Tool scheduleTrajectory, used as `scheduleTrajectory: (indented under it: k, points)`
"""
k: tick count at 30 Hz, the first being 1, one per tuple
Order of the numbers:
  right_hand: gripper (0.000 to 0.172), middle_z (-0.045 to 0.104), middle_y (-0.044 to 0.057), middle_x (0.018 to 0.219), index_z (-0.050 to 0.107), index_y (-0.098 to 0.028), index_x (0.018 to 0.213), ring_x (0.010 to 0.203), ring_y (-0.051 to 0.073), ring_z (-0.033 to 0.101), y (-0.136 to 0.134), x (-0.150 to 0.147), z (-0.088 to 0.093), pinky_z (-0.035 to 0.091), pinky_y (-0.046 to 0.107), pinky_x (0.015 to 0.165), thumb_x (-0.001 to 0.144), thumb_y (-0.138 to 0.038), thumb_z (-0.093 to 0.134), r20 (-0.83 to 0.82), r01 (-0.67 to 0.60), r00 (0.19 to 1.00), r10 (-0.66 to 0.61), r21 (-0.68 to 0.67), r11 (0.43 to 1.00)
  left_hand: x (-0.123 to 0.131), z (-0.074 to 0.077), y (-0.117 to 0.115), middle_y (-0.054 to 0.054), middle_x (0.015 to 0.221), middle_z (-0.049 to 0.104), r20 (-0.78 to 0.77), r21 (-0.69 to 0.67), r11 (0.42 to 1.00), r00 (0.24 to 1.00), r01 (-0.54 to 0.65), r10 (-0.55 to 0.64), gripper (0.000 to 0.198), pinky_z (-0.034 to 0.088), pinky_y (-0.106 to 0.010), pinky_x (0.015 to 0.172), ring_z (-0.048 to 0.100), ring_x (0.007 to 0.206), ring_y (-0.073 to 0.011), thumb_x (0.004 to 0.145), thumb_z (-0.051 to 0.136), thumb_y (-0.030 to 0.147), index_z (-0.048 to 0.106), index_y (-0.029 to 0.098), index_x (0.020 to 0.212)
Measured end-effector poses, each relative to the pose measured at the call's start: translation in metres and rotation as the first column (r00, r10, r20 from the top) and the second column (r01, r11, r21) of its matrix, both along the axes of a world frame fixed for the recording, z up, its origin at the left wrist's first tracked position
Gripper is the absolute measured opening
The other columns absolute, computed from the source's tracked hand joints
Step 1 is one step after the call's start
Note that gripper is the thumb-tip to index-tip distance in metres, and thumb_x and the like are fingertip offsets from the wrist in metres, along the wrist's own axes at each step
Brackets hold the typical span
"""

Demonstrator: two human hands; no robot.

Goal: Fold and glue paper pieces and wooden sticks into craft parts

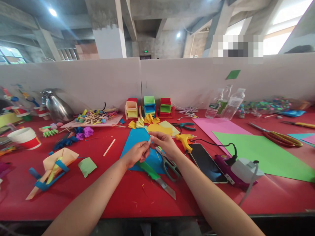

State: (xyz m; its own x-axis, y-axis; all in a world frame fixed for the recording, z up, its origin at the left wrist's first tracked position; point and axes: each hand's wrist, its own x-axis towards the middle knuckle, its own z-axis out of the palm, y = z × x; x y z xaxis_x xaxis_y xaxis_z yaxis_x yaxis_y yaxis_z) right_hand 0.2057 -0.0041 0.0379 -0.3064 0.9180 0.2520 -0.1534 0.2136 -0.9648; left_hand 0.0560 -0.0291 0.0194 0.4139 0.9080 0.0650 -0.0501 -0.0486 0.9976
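My left hand (139,152) and my right hand (162,143) meet over a blue paper sheet (129,147), fingertips pinched together. A small pale bit shows between the fingers, too small to name. Below my left hand lies a utility knife (153,173) with a green handle, its blade out. Under my right wrist rest scissors (169,165) with dark grey handles, partly hidden. Just to the right of my right hand sits a yellow hot glue gun (184,141). Folded yellow paper pieces (140,123) lie beyond my hands.
Right of my hands are a phone (206,162), a purple power strip (225,165) with a cord, and a green sheet (261,154). Several plastic bottles (232,103) stand behind. At left are a paper craft (52,170), a cup (26,137) and a metal jug (57,106).
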Motion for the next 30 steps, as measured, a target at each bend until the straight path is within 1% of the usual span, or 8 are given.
scheduleTrajectory:
  k: [7,11,14,16,19,22,26,30]
  points:
    - [0.027,0.057,-0.004,0.054,0.061,-0.017,0.066,0.051,0.009,0.049,0.004,-0.003,-0.004,0.039,0.023,0.053,0.058,-0.039,0.073,0.021,0.039,0.999,-0.039,0.029,0.999,0.007,-0.005,-0.001,0.001,0.061,0.055,-0.163,0.195,0.974,0.975,-0.119,0.152,0.035,0.03,-0.021,0.042,0.038,0.042,-0.0079,0.083,0.042,0.051,0.054,0.018,0.079]
    - [0.026,0.061,-0.003,0.063,0.062,-0.017,0.074,0.055,0.009,0.051,0.008,-0.004,-0.009,0.04,0.023,0.055,0.061,-0.038,0.071,0.027,0.107,0.994,-0.107,0.021,0.994,-0.003,-0.006,0.01,0.0,0.07,0.06,-0.296,0.306,0.926,0.903,-0.221,0.313,0.027,0.035,-0.022,0.05,0.049,0.052,-0.0114,0.084,0.043,0.044,0.057,0.021,0.082]
    - [0.031,0.06,-0.003,0.068,0.061,-0.018,0.087,0.057,0.009,0.052,0.012,0.001,-0.009,0.042,0.023,0.057,0.065,-0.039,0.067,0.026,0.17,0.985,-0.17,-0.002,0.985,-0.037,0.0,0.027,-0.003,0.076,0.062,-0.425,0.38,0.859,0.761,-0.342,0.491,0.022,0.035,-0.022,0.055,0.054,0.064,-0.0146,0.082,0.047,0.038,0.06,0.02,0.077]
    - [0.032,0.059,-0.003,0.066,0.061,-0.017,0.088,0.056,0.009,0.052,0.014,0.006,-0.008,0.042,0.023,0.056,0.066,-0.039,0.065,0.038,0.198,0.98,-0.197,-0.017,0.98,-0.068,0.003,0.037,-0.003,0.062,0.059,-0.535,0.399,0.821,0.623,-0.41,0.571,0.027,0.032,-0.024,0.054,0.054,0.062,-0.0168,0.078,0.052,0.041,0.059,0.019,0.064]
    - [0.03,0.057,-0.004,0.061,0.061,-0.016,0.086,0.055,0.009,0.051,0.016,0.011,-0.007,0.042,0.023,0.055,0.065,-0.037,0.065,0.062,0.223,0.973,-0.221,-0.025,0.974,-0.109,0.004,0.046,0.0,0.042,0.049,-0.698,0.376,0.796,0.42,-0.474,0.58,0.033,0.029,-0.025,0.05,0.053,0.05,-0.0178,0.076,0.052,0.044,0.055,0.02,0.054]
    - [0.029,0.058,-0.003,0.062,0.061,-0.015,0.085,0.054,0.009,0.051,0.015,0.01,-0.008,0.042,0.023,0.054,0.065,-0.035,0.065,0.089,0.227,0.971,-0.224,-0.025,0.974,-0.132,0.001,0.049,-0.001,0.05,0.058,-0.794,0.364,0.79,0.279,-0.493,0.54,0.024,0.031,-0.024,0.051,0.058,0.057,-0.019,0.069,0.059,0.043,0.059,0.02,0.063]
    - [0.029,0.06,-0.002,0.065,0.06,-0.015,0.085,0.055,0.009,0.052,0.015,0.008,-0.009,0.043,0.024,0.055,0.065,-0.036,0.064,0.12,0.227,0.967,-0.224,-0.016,0.974,-0.144,0.005,0.05,-0.006,0.073,0.067,-0.851,0.375,0.77,0.137,-0.517,0.506,0.02,0.034,-0.025,0.056,0.062,0.074,-0.0228,0.072,0.056,0.039,0.061,0.02,0.075]
    - [0.029,0.06,-0.002,0.064,0.059,-0.015,0.086,0.055,0.01,0.052,0.015,0.011,-0.008,0.042,0.023,0.054,0.066,-0.036,0.063,0.147,0.237,0.961,-0.234,0.003,0.972,-0.152,0.007,0.048,-0.007,0.066,0.066,-0.88,0.357,0.786,0.1,-0.505,0.464,0.026,0.034,-0.026,0.055,0.062,0.071,-0.0235,0.074,0.052,0.044,0.062,0.02,0.068]
